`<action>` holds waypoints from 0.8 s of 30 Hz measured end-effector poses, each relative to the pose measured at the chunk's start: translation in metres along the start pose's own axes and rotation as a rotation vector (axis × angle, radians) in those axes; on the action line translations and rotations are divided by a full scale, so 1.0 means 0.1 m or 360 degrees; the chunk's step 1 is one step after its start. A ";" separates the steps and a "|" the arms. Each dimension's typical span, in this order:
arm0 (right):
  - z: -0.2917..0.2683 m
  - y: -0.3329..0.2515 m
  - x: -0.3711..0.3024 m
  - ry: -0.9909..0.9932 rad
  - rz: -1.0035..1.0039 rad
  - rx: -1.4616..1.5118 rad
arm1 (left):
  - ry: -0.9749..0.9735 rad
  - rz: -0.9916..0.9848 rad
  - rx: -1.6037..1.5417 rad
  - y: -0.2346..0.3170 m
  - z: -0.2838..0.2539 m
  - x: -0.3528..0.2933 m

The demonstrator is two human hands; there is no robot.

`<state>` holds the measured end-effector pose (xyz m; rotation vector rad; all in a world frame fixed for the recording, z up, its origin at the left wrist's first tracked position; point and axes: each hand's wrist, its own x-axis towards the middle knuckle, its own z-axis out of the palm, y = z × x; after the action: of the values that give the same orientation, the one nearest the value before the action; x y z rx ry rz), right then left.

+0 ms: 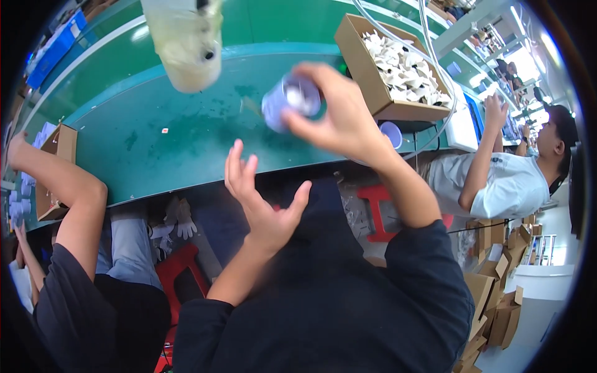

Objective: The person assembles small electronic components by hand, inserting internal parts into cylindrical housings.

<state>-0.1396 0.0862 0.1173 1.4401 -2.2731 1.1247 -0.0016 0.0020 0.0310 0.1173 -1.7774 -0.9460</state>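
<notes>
My right hand (348, 118) grips a lavender plastic cup (273, 110) between thumb and fingers, raised over the green table (168, 161). Something white shows inside the cup, but its kind is blurred. Below it, just past the table's near edge, my left hand (264, 208) is empty, its fingers spread and pointing up. To the right of my right wrist, a second lavender cup (390, 134) lies beside a cardboard box (362, 76) full of white curved plastic parts.
A cloudy yellowish container (186, 46) hangs at the upper left. Cables (443, 74) loop past the box. A co-worker's bent arm (78, 180) reaches across at left; another person (510, 186) works at right. Red stools (374, 211) and cardboard boxes (497, 286) stand below.
</notes>
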 end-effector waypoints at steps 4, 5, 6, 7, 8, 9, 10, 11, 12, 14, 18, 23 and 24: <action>0.55 0.71 0.98 0.0281 0.0110 -0.0371 | -0.0456 0.0027 -0.0147 0.15 -0.09 -0.16; 0.75 0.84 1.23 0.0224 0.0234 -0.0373 | -0.0683 -0.0085 -0.0320 0.12 -0.09 -0.27; 0.93 0.98 1.43 0.0164 0.0357 -0.0376 | -0.0867 -0.0131 -0.0314 0.12 -0.10 -0.37; 1.03 1.25 1.59 0.0185 0.0345 -0.0366 | -0.1059 -0.0167 -0.0322 0.13 -0.10 -0.44; 1.12 1.49 1.72 0.0166 0.0296 -0.0158 | -0.1057 -0.0136 -0.0311 0.15 -0.11 -0.49; 1.20 1.71 1.79 0.0148 0.0244 0.0048 | -0.1244 -0.0151 -0.0263 0.17 -0.14 -0.53; 1.38 1.78 1.85 0.0150 0.0218 0.0076 | -0.1414 -0.0199 -0.0187 0.15 -0.18 -0.56; 1.49 1.79 1.91 0.0123 0.0285 -0.0130 | -0.1396 -0.0183 -0.0155 0.14 -0.22 -0.58; 1.56 1.80 1.97 0.0104 0.0360 -0.0342 | -0.1423 -0.0232 -0.0150 0.14 -0.26 -0.61; 1.60 1.84 2.07 0.0099 0.0442 -0.0556 | -0.1492 -0.0342 -0.0168 0.13 -0.31 -0.64; 1.50 1.94 1.85 -0.0073 0.0649 -0.0663 | -0.1526 -0.0401 -0.0163 0.03 -0.28 -0.61; 0.94 0.65 1.04 0.0199 0.0085 -0.0432 | -0.1624 -0.0422 -0.0192 0.00 -0.21 -0.67; 0.73 0.31 0.71 0.0245 -0.0029 -0.0151 | -0.1626 -0.0400 -0.0209 0.00 -0.21 -0.73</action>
<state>-0.1859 -0.0058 0.0914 1.2901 -2.1722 1.0678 0.0472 0.0265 -0.0218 -0.2890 -2.6525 -1.4505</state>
